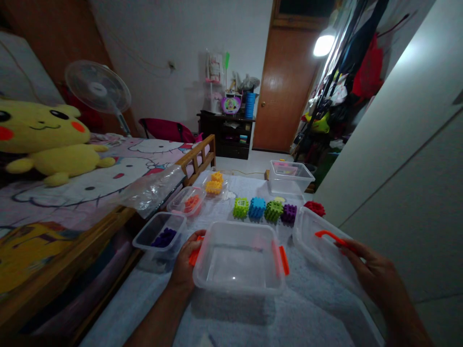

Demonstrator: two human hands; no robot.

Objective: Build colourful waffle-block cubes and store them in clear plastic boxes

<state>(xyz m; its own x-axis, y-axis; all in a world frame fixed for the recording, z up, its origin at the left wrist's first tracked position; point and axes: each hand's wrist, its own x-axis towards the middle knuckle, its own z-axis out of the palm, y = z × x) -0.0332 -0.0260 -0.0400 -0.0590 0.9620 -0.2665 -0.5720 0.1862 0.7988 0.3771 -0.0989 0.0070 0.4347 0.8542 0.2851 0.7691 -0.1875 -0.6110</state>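
A clear plastic box point(237, 262) with orange side latches sits in front of me, its top uncovered and nothing visible inside. My left hand point(186, 260) grips its left side at the orange latch. Off to the right, my right hand point(361, 258) is closed on the orange handle of a clear lid point(321, 246), which is tilted. Behind the box stands a row of block cubes: a lime one point(240, 207), a blue one point(257, 207), a green one point(274, 210) and a purple one point(289, 213). Red blocks point(314, 208) lie partly behind the lid.
Along the table's left side are a tub point(159, 233) of dark purple pieces, a tub point(187, 202) of orange-red pieces and a container with yellow blocks point(214, 184). A larger clear bin point(291, 178) stands at the far right. The bed rail point(197, 161) borders the left; a white cabinet point(401, 159) the right.
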